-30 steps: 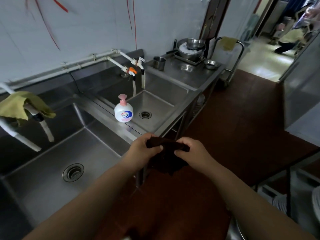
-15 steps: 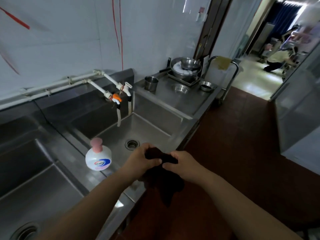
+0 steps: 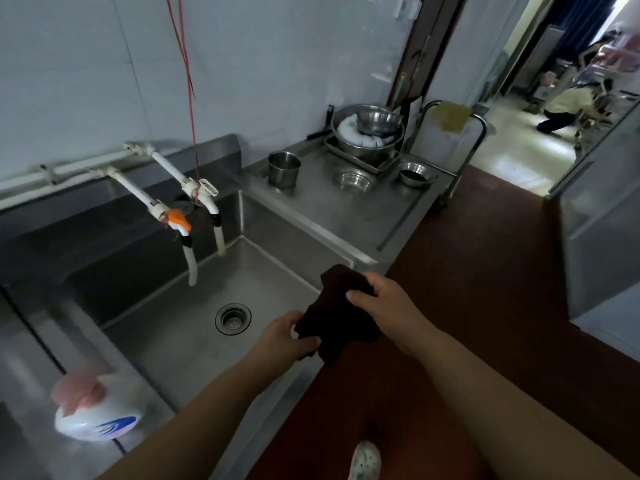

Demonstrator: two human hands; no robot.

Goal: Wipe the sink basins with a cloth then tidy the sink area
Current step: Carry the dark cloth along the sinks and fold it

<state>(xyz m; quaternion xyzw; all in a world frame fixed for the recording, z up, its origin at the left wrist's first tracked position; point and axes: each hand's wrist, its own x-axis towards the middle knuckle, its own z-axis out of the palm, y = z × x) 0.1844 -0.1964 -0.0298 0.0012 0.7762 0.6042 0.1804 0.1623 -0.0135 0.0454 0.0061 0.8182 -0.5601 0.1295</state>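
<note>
The cloth (image 3: 337,318) is dark brown, soft and crumpled, and one corner hangs down. It is up in the air between both hands, over the front edge of the sink basin (image 3: 194,327). The left hand (image 3: 289,336) pinches its lower end. The right hand (image 3: 384,303) grips its upper end, fingers curled round it.

To do this step well, I think the hands should fold the cloth into a flat pad, so a wide side can rub the metal. Then bring it down into the basin, just left of the hands, and wipe from the walls toward the drain (image 3: 233,319).

The two hoses (image 3: 205,251) hang further back, beyond the hands, so the cloth should go under them. The soap bottle (image 3: 95,408) stands on the desk (image 3: 346,216), well left of the left arm. Metal bowls (image 3: 367,131) sit far ahead of the right hand.
</note>
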